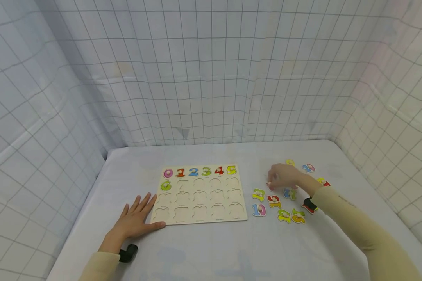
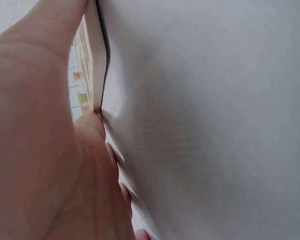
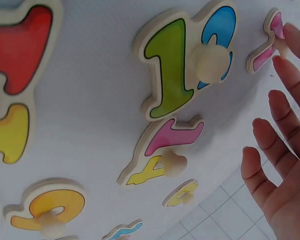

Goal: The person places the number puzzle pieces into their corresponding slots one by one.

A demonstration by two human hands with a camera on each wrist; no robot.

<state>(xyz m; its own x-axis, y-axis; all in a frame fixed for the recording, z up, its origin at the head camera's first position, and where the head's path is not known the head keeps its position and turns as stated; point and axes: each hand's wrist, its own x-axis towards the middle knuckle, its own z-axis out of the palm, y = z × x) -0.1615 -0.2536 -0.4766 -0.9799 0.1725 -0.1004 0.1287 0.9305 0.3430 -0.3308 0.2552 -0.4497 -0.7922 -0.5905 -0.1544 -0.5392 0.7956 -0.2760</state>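
A wooden number puzzle board [image 1: 200, 223] lies on the table, with knobbed pieces 0 to 6 in its upper recesses. My left hand [image 1: 135, 218] rests spread at its lower left corner, the thumb along the front edge. In the left wrist view, the hand [image 2: 55, 140] lies against the board's side [image 2: 95, 60]. To the right of the board, my right hand [image 1: 283, 175] is over the loose pieces. Its thumb and forefinger pinch the knob of a pink number piece [image 3: 263, 59], seen in the right wrist view; the other fingers [image 3: 275, 132] are extended.
Loose pieces lie around the right hand: a red 15 [image 1: 274, 201], a blue and pink 10 [image 1: 259, 210], a 13 [image 1: 258, 194], a 20 [image 1: 308, 168] and several others. A grid-patterned white curtain [image 1: 211, 78] encloses the table at back and sides.
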